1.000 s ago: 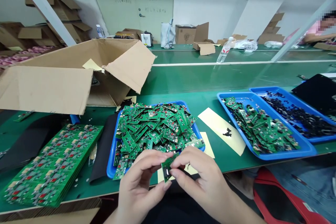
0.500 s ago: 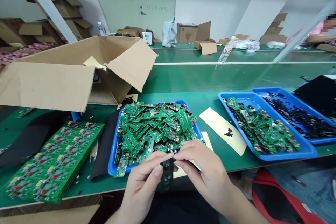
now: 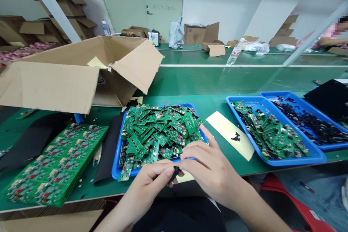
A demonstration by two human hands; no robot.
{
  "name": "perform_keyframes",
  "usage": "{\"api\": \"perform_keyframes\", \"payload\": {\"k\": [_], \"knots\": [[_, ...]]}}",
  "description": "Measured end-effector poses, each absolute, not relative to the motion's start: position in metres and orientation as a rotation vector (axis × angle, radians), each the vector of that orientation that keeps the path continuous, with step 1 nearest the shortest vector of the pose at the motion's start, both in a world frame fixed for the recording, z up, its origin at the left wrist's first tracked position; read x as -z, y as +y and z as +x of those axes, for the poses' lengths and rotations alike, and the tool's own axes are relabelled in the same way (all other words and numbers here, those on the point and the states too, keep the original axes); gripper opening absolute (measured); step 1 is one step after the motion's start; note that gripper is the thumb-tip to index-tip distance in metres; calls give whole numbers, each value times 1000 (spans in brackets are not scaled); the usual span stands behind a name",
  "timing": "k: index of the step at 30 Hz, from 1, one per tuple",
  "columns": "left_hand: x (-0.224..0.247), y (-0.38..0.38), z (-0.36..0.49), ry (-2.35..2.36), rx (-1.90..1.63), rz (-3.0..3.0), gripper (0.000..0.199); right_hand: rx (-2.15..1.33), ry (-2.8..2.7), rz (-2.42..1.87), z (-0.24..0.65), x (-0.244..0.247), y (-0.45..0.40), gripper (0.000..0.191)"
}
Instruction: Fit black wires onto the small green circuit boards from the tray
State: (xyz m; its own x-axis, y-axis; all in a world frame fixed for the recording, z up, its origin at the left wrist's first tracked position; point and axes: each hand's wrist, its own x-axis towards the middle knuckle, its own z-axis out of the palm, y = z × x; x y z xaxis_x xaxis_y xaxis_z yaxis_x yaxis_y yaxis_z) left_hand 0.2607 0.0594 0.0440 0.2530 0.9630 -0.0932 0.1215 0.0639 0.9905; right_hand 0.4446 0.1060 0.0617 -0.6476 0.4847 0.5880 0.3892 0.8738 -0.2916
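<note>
My left hand [image 3: 153, 181] holds a small circuit board [image 3: 174, 174] between thumb and fingers, low in front of me; most of the board is hidden. My right hand [image 3: 209, 170] meets it at the board, thumb and fingers pinched together at its upper end, with one finger raised. What the right fingertips grip is too small to make out. Just beyond both hands lies a blue tray [image 3: 116, 159] heaped with green circuit boards [image 3: 160, 127]. Right of it, a cream paper sheet [image 3: 223, 127] bears a small black piece [image 3: 236, 137].
Stacked board panels [image 3: 59, 163] lie at the left, beside black sheets and a large open carton [image 3: 49, 87]. Two more blue trays, one with boards [image 3: 274, 134], one with black parts [image 3: 307, 119], sit at the right. A bottle [image 3: 236, 52] stands behind. A person is at the far right.
The board has tilted and now shows much less of its face. My right hand has shifted, one finger now lifted towards the heaped tray. The view has moved slightly.
</note>
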Motion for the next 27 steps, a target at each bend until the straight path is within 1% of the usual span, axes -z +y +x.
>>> {"api": "perform_keyframes", "payload": {"k": [3,6,8,11,12,13,16,18,20,22,23,24,26,27], "knots": [[-40,63,258,1159,-889,1393,34,-208,-2355,-614,441,-59,105,28],[-38,66,259,1188,-957,1577,24,-234,-2312,-590,441,-60,102,22],[-35,67,259,1215,-1001,1737,21,-258,-2270,-551,446,-64,101,23],[-29,65,257,1242,-1056,2004,30,-317,-2097,-507,461,-74,100,41],[-28,64,255,1232,-1084,2098,34,-327,-1969,-508,467,-79,100,42],[-26,63,253,1212,-1115,2191,36,-337,-1806,-519,474,-84,102,40],[-26,62,248,1141,-1171,2456,38,-463,-1337,-568,491,-98,111,25],[-28,62,246,1127,-1182,2610,39,-630,-1266,-613,495,-105,119,21],[-30,61,246,1145,-1219,2694,38,-856,-1432,-704,491,-105,123,19],[-32,60,246,1175,-1290,2692,39,-1152,-1679,-841,479,-98,122,15],[-32,59,247,1197,-1329,2669,39,-1336,-1773,-910,472,-91,120,16],[-32,59,247,1219,-1357,2647,40,-1524,-1808,-962,464,-84,116,24],[-33,59,246,1249,-1366,2629,41,-1855,-1683,-928,451,-69,107,41],[-33,59,245,1251,-1357,2628,42,-1974,-1571,-865,445,-62,103,45]]}}
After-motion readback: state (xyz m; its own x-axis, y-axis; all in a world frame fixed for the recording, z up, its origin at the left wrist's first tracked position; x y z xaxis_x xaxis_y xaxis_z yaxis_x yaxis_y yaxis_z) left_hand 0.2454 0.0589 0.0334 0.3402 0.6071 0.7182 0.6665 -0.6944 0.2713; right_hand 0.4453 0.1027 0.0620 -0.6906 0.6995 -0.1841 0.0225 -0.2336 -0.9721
